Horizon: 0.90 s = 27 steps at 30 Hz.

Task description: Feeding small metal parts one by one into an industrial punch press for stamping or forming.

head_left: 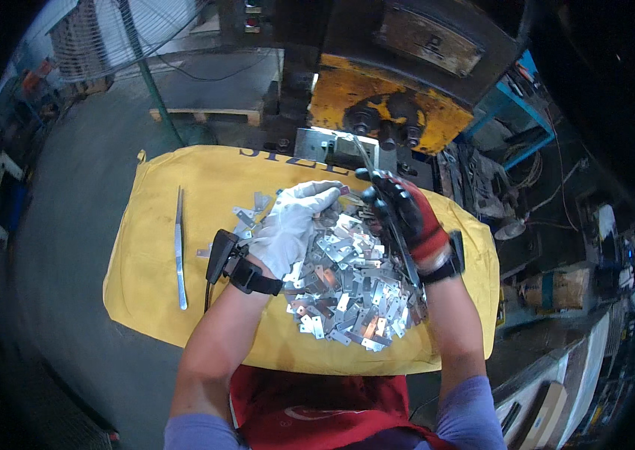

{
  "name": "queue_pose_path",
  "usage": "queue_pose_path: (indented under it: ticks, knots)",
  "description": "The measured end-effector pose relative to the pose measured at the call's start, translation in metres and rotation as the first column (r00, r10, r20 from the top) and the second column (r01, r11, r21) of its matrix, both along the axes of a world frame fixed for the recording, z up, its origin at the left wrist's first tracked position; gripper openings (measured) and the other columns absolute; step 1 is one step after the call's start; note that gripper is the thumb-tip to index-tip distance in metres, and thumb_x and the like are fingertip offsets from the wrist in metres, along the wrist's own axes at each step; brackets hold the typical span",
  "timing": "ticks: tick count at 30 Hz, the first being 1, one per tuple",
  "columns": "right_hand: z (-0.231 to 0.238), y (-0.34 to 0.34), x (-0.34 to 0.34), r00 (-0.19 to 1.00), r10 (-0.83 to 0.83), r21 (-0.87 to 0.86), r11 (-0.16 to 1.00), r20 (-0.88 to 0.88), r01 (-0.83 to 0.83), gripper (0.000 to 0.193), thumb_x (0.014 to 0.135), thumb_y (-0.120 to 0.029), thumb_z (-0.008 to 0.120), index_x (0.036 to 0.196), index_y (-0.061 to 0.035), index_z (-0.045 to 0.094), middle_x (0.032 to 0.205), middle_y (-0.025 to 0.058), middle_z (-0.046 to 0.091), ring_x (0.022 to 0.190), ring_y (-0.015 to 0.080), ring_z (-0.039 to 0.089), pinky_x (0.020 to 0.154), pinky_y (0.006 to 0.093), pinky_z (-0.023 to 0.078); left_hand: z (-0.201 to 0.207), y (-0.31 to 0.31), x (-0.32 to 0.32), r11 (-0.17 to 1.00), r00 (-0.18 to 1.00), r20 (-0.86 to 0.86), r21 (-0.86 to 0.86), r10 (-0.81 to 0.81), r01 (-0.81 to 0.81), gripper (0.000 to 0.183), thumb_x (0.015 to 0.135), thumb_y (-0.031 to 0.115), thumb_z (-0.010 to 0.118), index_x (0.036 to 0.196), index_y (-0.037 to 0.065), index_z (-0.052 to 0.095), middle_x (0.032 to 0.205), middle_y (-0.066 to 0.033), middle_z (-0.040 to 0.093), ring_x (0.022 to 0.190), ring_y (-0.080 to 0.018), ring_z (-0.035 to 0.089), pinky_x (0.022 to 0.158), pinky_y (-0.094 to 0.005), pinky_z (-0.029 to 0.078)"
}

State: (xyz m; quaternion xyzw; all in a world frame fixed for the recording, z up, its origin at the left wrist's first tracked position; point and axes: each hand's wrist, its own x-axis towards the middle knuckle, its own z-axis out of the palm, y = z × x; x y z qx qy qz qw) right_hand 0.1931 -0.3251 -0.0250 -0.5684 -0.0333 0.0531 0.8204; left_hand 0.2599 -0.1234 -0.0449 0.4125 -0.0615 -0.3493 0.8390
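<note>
My left hand [293, 225], in a white glove, reaches over the left edge of a pile of small metal plates [351, 277]. Its thumb and fingers are pinched together near the far end of the pile; what lies between them is too small to make out. My right hand [400, 210], in a black and red glove, is closed around long metal tweezers [365, 156]. Their tips point away from me, toward the press's metal die block [317, 146]. The plates are flat strips with small holes, mostly silver, some copper-toned.
A yellow cloth [145, 262] covers the work surface, with a second pair of tweezers [179, 255] lying at left. Beyond it stands a machine press with a worn yellow ram [332, 94]. A wire-guarded fan [100, 37] is at far left, a blue metal frame [516, 154] at right.
</note>
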Motion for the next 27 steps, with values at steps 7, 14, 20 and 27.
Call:
queue_pose_path:
  ticks: [7,14,20,27]
  knots:
    - [0.026,0.025,-0.047,0.952,-0.155,-0.029,0.988,-0.266,0.153,0.034,0.093,-0.024,0.046,0.117,-0.0010,0.053,0.072,0.0022,0.060,0.049,0.0038,0.050,0.041,0.0163,0.036,0.005,0.002,-0.001,0.997,0.997,0.010,-0.003,0.081,-0.081,0.015,0.087,0.009,0.056,0.097,0.000,0.063,0.078,-0.0033,0.061,0.065,-0.0096,0.055,0.060,-0.0220,0.045]
    - [0.028,0.036,-0.053,0.962,-0.161,0.002,0.986,-0.219,0.165,0.032,0.092,-0.021,0.047,0.117,-0.0016,0.054,0.070,0.0023,0.060,0.046,0.0052,0.050,0.040,0.0169,0.037,0.006,0.003,0.001,0.984,0.984,-0.067,-0.063,0.164,-0.169,0.015,0.086,0.006,0.058,0.098,0.000,0.061,0.081,-0.0064,0.064,0.065,-0.0105,0.056,0.059,-0.0195,0.047]
    - [0.021,0.031,-0.048,0.963,-0.155,-0.097,0.986,-0.221,0.136,0.030,0.092,-0.020,0.048,0.115,-0.0017,0.055,0.071,0.0016,0.060,0.048,0.0049,0.051,0.043,0.0171,0.038,-0.004,0.001,0.011,0.978,0.978,-0.089,-0.080,0.188,-0.195,0.020,0.087,0.000,0.051,0.106,-0.004,0.057,0.102,-0.0131,0.060,0.086,-0.0199,0.061,0.076,-0.0260,0.053]
    - [0.030,0.033,-0.050,0.956,-0.008,0.010,1.000,-0.293,0.012,0.030,0.091,-0.020,0.050,0.114,-0.0015,0.054,0.071,0.0044,0.061,0.052,0.0076,0.056,0.045,0.0191,0.043,0.020,0.003,0.006,0.962,0.961,0.049,0.027,0.271,-0.273,0.012,0.085,0.002,0.056,0.096,-0.003,0.055,0.080,-0.0126,0.062,0.067,-0.0173,0.062,0.063,-0.0249,0.052]
